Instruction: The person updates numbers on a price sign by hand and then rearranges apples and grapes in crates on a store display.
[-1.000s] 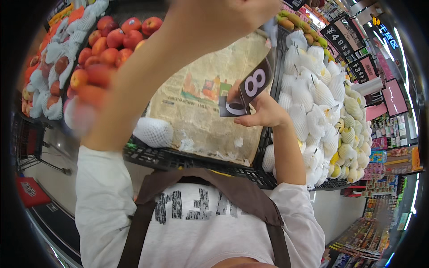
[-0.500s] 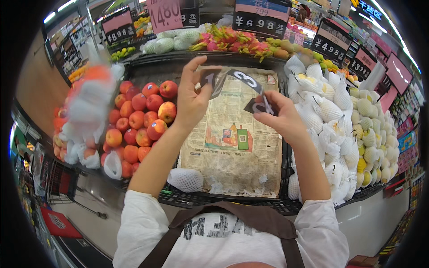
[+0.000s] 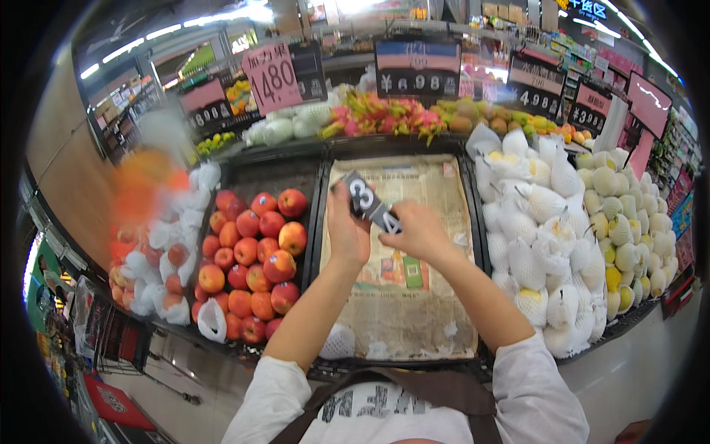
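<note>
Black number cards [image 3: 362,194], clamped in closed fingers at both ends: upper end by the left hand [image 3: 347,229], lower by the right hand [image 3: 423,232]. Basically hanging over yellowed newspaper [image 3: 403,318], with red apples [image 3: 255,251] off left and foam-netted pears [image 3: 543,237] off right.
</note>
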Action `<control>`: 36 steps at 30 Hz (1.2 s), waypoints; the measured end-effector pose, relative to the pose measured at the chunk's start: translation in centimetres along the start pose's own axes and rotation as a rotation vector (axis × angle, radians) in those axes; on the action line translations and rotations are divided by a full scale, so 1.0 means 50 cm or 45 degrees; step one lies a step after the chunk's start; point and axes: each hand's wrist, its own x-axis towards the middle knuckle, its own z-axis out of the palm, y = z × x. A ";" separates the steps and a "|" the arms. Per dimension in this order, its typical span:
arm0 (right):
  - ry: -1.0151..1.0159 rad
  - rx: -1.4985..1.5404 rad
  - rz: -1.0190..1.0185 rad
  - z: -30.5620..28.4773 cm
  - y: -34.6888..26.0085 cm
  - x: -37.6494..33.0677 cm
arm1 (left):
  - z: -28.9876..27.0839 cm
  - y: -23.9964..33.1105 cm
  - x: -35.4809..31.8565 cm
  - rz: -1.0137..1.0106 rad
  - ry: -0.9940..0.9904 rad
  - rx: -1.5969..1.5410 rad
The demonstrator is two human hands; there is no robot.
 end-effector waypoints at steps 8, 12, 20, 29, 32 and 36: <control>-0.078 0.334 0.053 0.000 -0.016 0.006 | 0.000 0.036 -0.003 0.018 0.057 0.209; -0.413 1.325 0.304 0.012 0.020 -0.007 | 0.013 0.040 0.009 0.047 0.073 0.233; -0.366 1.670 0.143 -0.016 0.041 -0.044 | 0.023 0.003 0.006 0.130 -0.089 0.513; -0.038 1.717 0.164 -0.042 0.032 -0.036 | 0.016 -0.037 -0.018 -0.246 -0.371 0.428; 0.050 1.784 0.173 -0.026 0.042 -0.029 | 0.021 -0.051 -0.035 -0.289 -0.342 0.459; 0.175 1.816 0.248 -0.029 0.037 -0.029 | 0.024 -0.060 -0.033 -0.371 -0.356 0.359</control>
